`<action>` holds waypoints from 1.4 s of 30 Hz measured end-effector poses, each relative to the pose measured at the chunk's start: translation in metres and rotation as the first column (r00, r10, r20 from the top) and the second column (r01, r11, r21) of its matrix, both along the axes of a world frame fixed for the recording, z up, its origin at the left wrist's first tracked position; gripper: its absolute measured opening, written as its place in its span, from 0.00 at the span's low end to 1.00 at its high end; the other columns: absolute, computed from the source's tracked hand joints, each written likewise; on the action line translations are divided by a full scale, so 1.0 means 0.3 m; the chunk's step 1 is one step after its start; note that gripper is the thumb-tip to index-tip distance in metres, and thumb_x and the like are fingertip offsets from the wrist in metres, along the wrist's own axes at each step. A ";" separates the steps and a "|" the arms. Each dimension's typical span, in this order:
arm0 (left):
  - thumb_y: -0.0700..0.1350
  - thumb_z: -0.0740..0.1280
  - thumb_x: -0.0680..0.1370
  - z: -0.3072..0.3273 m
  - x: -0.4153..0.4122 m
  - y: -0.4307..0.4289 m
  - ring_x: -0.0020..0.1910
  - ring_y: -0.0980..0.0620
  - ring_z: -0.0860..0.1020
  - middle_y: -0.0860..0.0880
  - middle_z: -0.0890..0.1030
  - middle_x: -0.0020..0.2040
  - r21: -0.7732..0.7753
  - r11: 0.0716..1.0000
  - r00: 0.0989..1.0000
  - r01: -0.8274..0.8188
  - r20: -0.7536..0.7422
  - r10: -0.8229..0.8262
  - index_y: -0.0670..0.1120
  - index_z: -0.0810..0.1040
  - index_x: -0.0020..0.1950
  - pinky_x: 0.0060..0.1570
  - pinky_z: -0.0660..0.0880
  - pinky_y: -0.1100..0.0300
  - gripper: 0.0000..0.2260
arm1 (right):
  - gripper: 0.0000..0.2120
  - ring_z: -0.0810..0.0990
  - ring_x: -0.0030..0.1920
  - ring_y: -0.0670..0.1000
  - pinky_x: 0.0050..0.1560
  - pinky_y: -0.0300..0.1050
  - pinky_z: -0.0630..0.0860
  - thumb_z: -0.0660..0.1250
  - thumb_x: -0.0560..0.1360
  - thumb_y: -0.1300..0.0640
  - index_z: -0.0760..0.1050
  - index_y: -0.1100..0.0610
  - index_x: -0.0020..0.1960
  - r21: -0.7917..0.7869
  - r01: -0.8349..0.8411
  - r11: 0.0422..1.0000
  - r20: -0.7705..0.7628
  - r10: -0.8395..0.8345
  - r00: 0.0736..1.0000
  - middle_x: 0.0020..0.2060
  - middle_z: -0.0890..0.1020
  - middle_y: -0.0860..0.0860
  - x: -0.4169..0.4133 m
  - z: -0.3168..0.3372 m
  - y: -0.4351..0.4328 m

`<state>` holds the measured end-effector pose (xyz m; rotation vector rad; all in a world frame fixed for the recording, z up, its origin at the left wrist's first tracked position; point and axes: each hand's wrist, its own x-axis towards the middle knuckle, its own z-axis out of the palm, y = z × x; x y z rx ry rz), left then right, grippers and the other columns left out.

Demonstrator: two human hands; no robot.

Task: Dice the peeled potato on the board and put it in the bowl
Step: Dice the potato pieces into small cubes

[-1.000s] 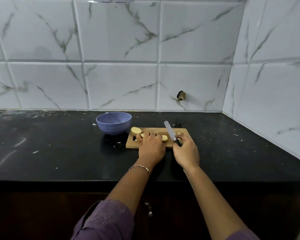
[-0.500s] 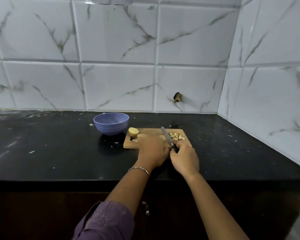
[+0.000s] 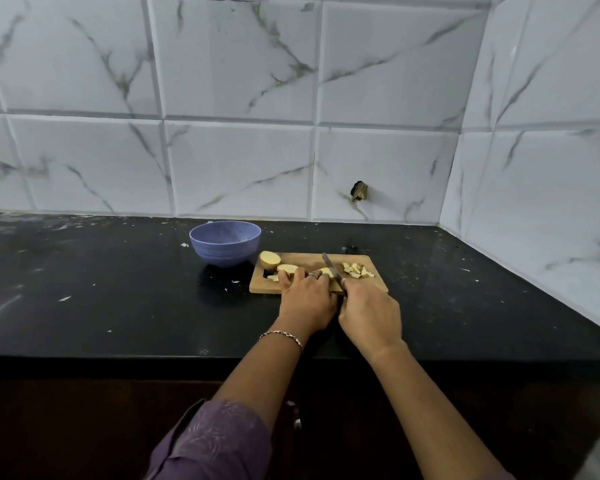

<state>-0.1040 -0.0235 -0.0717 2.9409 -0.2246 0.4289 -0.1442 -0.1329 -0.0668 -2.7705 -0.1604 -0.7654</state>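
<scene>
Since a second ago the right hand (image 3: pixel 369 313) has drawn back toward the near side of the board (image 3: pixel 305 259), uncovering the diced pile (image 3: pixel 357 270) at its right end. Its fingers are curled round the handle of the knife (image 3: pixel 331 269), whose blade slants across the board's middle against a pale potato piece (image 3: pixel 325 271). Over that piece arches the left hand (image 3: pixel 307 299), bent fingertips pinning it just beside the blade. Black counter (image 3: pixel 101 289) lies open to the left; the tiled side wall (image 3: pixel 551 202) stands well apart on the right, and the counter's front edge runs under both forearms. Left of the fingers lie a slice (image 3: pixel 286 268) and, at the board's far-left corner, a cut potato half (image 3: pixel 270 259), pale yellow on its face. A blue bowl (image 3: pixel 225 242) stands just beside that corner; what shows of its inside is bare wall
</scene>
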 end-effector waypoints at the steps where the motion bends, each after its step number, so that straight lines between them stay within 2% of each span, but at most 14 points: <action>1: 0.52 0.53 0.82 0.003 -0.001 -0.002 0.70 0.45 0.63 0.49 0.72 0.71 0.011 1.000 1.000 -0.002 -0.001 0.002 0.47 0.73 0.65 0.70 0.47 0.36 0.17 | 0.08 0.82 0.43 0.53 0.43 0.48 0.78 0.62 0.77 0.60 0.76 0.52 0.53 -0.022 -0.007 1.000 -0.013 0.007 1.000 0.43 0.82 0.49 0.002 0.002 0.002; 6: 0.51 0.53 0.83 0.010 -0.008 -0.004 0.71 0.44 0.63 0.48 0.71 0.71 0.034 0.999 1.000 -0.003 -0.005 0.004 0.47 0.72 0.67 0.71 0.47 0.35 0.17 | 0.10 0.82 0.45 0.53 0.43 0.49 0.79 0.61 0.77 0.60 0.76 0.52 0.56 -0.081 -0.018 0.997 -0.018 0.017 1.000 0.44 0.82 0.50 0.006 0.011 0.007; 11: 0.48 0.53 0.83 0.004 -0.008 0.002 0.70 0.44 0.62 0.50 0.68 0.74 0.015 1.000 1.000 0.008 -0.013 -0.008 0.49 0.71 0.70 0.70 0.48 0.36 0.17 | 0.11 0.81 0.47 0.52 0.37 0.45 0.70 0.58 0.81 0.62 0.75 0.55 0.58 -0.210 -0.030 0.977 0.003 0.032 0.999 0.49 0.82 0.51 -0.005 0.015 0.023; 14: 0.47 0.55 0.82 -0.004 -0.001 0.010 0.71 0.44 0.62 0.50 0.66 0.75 0.037 0.999 0.999 0.012 -0.034 -0.011 0.50 0.70 0.71 0.69 0.50 0.35 0.17 | 0.11 0.81 0.47 0.51 0.36 0.44 0.68 0.57 0.82 0.63 0.75 0.54 0.59 -0.237 -0.028 0.971 0.012 0.032 0.999 0.50 0.82 0.50 -0.007 0.017 0.041; 16: 0.48 0.55 0.82 -0.009 0.004 0.010 0.71 0.44 0.61 0.50 0.65 0.76 0.025 1.000 0.999 0.010 -0.037 -0.009 0.50 0.70 0.70 0.69 0.51 0.35 0.17 | 0.10 0.81 0.46 0.50 0.36 0.43 0.68 0.58 0.82 0.62 0.75 0.53 0.57 -0.181 -0.022 0.983 0.013 0.024 1.000 0.49 0.82 0.49 -0.008 0.007 0.040; 18: 0.51 0.54 0.82 -0.009 0.006 0.008 0.71 0.44 0.62 0.51 0.66 0.76 0.002 1.000 1.000 0.003 -0.031 -0.003 0.50 0.71 0.69 0.69 0.51 0.36 0.18 | 0.09 0.81 0.45 0.51 0.37 0.44 0.69 0.58 0.81 0.61 0.75 0.52 0.54 -0.048 0.005 0.999 0.011 -0.005 1.000 0.47 0.82 0.48 -0.009 -0.007 0.031; 21: 0.53 0.55 0.81 -0.012 0.009 0.005 0.71 0.44 0.63 0.48 0.72 0.71 -0.038 0.999 0.999 -0.016 -0.037 0.014 0.46 0.71 0.68 0.70 0.51 0.37 0.19 | 0.09 0.82 0.46 0.53 0.42 0.48 0.76 0.61 0.80 0.59 0.75 0.51 0.57 0.130 0.033 0.991 0.021 -0.036 0.999 0.45 0.82 0.48 -0.023 -0.018 0.023; 24: 0.52 0.56 0.80 -0.012 0.012 0.003 0.71 0.44 0.63 0.46 0.75 0.66 -0.070 0.997 0.998 -0.032 -0.049 0.029 0.44 0.68 0.68 0.70 0.49 0.38 0.19 | 0.12 0.83 0.49 0.53 0.46 0.51 0.79 0.62 0.80 0.56 0.74 0.50 0.63 0.185 0.008 0.983 0.047 -0.017 0.999 0.46 0.83 0.48 -0.044 -0.026 0.026; 27: 0.53 0.55 0.81 -0.004 0.005 0.000 0.71 0.44 0.62 0.46 0.75 0.67 -0.065 0.998 0.998 -0.026 -0.054 0.023 0.44 0.68 0.69 0.70 0.49 0.37 0.20 | 0.13 0.82 0.50 0.52 0.48 0.48 0.77 0.61 0.81 0.56 0.74 0.49 0.65 0.180 0.010 0.984 0.044 -0.018 0.999 0.48 0.83 0.48 -0.051 -0.027 0.021; 32: 0.53 0.55 0.81 -0.001 -0.003 -0.001 0.70 0.44 0.63 0.47 0.74 0.69 -0.039 0.999 0.999 -0.019 -0.038 0.018 0.44 0.69 0.69 0.69 0.50 0.37 0.20 | 0.12 0.82 0.48 0.51 0.41 0.44 0.71 0.61 0.80 0.59 0.76 0.50 0.60 0.127 0.019 0.992 0.021 -0.022 1.000 0.46 0.83 0.47 -0.055 -0.017 0.026; 35: 0.50 0.54 0.82 -0.006 0.000 0.001 0.69 0.44 0.64 0.47 0.75 0.67 -0.033 0.999 1.000 -0.016 -0.025 0.015 0.45 0.72 0.66 0.68 0.50 0.37 0.16 | 0.11 0.82 0.48 0.51 0.41 0.44 0.71 0.61 0.79 0.61 0.75 0.51 0.58 0.031 0.007 0.999 -0.002 -0.007 1.000 0.46 0.82 0.48 -0.053 -0.008 0.037; 39: 0.45 0.57 0.81 -0.011 0.014 0.011 0.69 0.44 0.64 0.47 0.76 0.65 -0.010 1.000 0.999 -0.011 -0.035 0.011 0.47 0.71 0.65 0.68 0.51 0.36 0.13 | 0.11 0.82 0.48 0.51 0.41 0.44 0.72 0.62 0.80 0.62 0.74 0.53 0.60 -0.098 -0.020 0.995 -0.024 0.018 1.000 0.49 0.82 0.50 -0.047 0.008 0.063; 42: 0.44 0.56 0.81 -0.009 0.014 0.012 0.69 0.44 0.64 0.47 0.76 0.65 -0.014 1.000 0.999 -0.007 -0.032 0.007 0.47 0.70 0.66 0.68 0.51 0.36 0.14 | 0.11 0.82 0.49 0.52 0.42 0.45 0.73 0.61 0.80 0.62 0.75 0.54 0.60 -0.105 -0.020 0.994 -0.051 0.015 0.999 0.50 0.82 0.51 -0.034 0.021 0.061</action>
